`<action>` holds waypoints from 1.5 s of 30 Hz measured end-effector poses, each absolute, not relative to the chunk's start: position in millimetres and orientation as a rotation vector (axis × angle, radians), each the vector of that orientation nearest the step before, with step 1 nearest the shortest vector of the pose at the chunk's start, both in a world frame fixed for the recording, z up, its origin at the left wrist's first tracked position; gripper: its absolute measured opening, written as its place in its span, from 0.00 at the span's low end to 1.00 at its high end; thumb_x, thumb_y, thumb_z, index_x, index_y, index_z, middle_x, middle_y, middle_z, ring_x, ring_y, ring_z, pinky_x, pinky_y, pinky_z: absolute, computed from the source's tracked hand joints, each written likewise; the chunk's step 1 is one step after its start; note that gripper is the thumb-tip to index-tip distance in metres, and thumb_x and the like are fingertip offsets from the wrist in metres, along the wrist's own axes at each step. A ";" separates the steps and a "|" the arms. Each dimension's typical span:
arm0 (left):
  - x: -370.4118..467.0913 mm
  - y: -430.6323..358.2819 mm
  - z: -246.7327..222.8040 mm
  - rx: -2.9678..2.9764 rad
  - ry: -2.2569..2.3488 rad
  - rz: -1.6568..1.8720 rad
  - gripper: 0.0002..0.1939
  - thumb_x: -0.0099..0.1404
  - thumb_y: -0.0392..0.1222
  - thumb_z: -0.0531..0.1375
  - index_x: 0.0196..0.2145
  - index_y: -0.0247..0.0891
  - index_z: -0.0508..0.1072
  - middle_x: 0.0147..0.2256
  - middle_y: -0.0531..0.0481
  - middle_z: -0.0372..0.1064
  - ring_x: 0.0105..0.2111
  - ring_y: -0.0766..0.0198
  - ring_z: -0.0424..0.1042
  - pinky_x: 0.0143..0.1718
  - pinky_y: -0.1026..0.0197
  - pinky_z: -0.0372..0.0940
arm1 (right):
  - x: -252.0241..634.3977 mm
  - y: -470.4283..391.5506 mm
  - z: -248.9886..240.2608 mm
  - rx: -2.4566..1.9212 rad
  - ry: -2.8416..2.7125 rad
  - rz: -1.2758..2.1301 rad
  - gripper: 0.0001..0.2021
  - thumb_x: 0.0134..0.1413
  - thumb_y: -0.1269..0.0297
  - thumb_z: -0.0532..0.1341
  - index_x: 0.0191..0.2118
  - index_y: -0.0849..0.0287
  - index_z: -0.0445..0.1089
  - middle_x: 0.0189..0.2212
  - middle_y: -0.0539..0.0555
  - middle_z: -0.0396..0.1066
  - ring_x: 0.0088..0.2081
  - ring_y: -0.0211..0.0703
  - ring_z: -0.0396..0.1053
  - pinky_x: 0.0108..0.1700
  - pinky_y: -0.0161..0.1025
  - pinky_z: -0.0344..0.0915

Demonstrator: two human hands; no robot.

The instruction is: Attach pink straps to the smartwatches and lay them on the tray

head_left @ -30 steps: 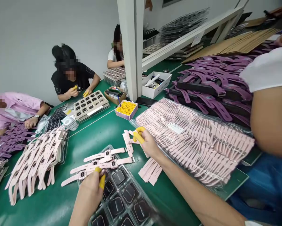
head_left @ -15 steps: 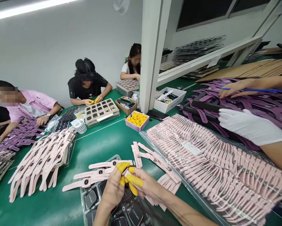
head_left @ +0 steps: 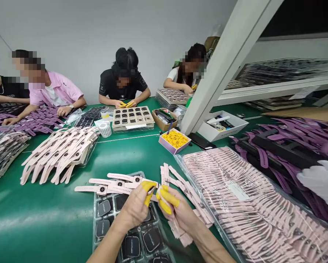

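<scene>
Yellow finger cots cover fingertips on both my hands. My left hand (head_left: 135,207) is closed, pinching a small watch case (head_left: 152,190) with a shiny edge; most of it is hidden by the fingers. Just to its right, my right hand (head_left: 178,208) grips a pale pink watch strap (head_left: 159,191). Below them lies a clear plastic tray (head_left: 95,215) whose pockets hold black square watch cases (head_left: 132,246). Several watches with pink straps (head_left: 120,184) lie across its far edge. Loose pink straps (head_left: 187,188) lie beyond and beside my right hand.
A bagged sheet of pink straps (head_left: 221,179) fills the right side. Behind stand a box of yellow finger cots (head_left: 175,139), a white tool box (head_left: 224,126) and a slanting post (head_left: 229,58). Stacked pink-strapped watches (head_left: 62,153) lie left. Co-workers sit opposite; a white-gloved hand (head_left: 321,184) is at right.
My hands have drawn apart, showing the watch case and the strap separately. The camera view has tilted and shifted, and the co-worker's bare hand at right has left the view.
</scene>
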State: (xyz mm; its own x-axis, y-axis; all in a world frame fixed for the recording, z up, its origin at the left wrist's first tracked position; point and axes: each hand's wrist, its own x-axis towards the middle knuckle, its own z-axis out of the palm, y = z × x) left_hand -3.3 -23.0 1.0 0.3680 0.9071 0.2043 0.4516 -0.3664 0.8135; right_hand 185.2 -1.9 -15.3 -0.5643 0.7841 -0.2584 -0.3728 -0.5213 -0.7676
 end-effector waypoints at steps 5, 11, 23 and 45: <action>-1.0 -22.0 10.2 1.977 1.088 0.906 0.28 0.68 0.28 0.48 0.62 0.41 0.65 0.60 0.40 0.66 0.61 0.59 0.66 0.65 0.48 0.66 | 184.7 -8.6 -18.2 -0.792 -0.916 2.169 0.22 0.57 0.43 0.68 0.34 0.58 0.66 0.14 0.45 0.58 0.13 0.31 0.46 0.16 0.30 0.48; 0.6 -22.6 15.9 1.939 1.131 0.929 0.25 0.69 0.29 0.49 0.61 0.41 0.66 0.57 0.40 0.68 0.60 0.58 0.68 0.64 0.49 0.66 | 185.1 -9.0 -13.3 -0.832 -0.914 2.132 0.19 0.59 0.44 0.67 0.35 0.56 0.69 0.14 0.45 0.56 0.14 0.31 0.45 0.16 0.32 0.44; 3.7 -21.8 19.8 1.962 1.132 0.932 0.20 0.74 0.34 0.47 0.60 0.37 0.66 0.55 0.41 0.70 0.56 0.60 0.70 0.61 0.52 0.68 | 185.0 -10.2 -14.7 -0.824 -0.855 2.187 0.21 0.55 0.44 0.70 0.33 0.57 0.67 0.13 0.44 0.57 0.13 0.30 0.45 0.15 0.28 0.47; 3.7 -25.6 34.7 2.164 1.334 0.578 0.18 0.71 0.35 0.50 0.54 0.35 0.70 0.51 0.39 0.70 0.52 0.54 0.69 0.59 0.49 0.68 | 180.9 -9.7 -14.7 -0.967 -0.860 2.174 0.26 0.53 0.40 0.70 0.32 0.59 0.63 0.14 0.42 0.55 0.14 0.26 0.41 0.14 0.26 0.42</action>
